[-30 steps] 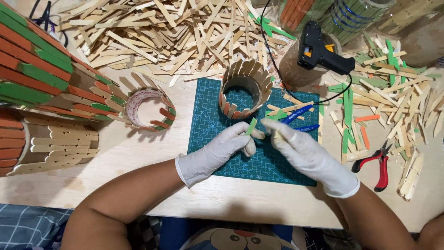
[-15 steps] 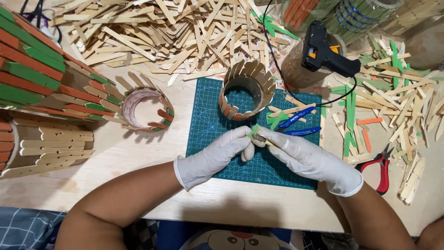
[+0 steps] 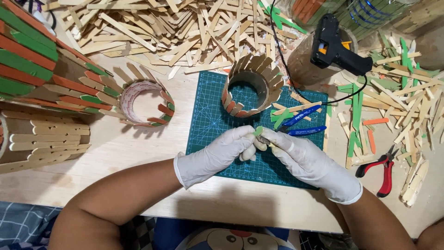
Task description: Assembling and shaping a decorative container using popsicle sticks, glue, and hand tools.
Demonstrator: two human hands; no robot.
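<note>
Both gloved hands, left hand (image 3: 217, 155) and right hand (image 3: 309, 162), pinch one green stick (image 3: 258, 131) over the cutting mat's (image 3: 208, 120) bare middle.

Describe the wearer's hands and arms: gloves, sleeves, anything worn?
Both the left hand and the right hand wear thin white disposable gloves, snug and slightly wrinkled, each ending in a rolled cuff at the wrist. Above the cuffs the forearms are bare: no sleeves, watch or bands visible. No markings show on the gloves.

White gloves (image 3: 217, 155) (latex, perhaps), arms bare.
</note>
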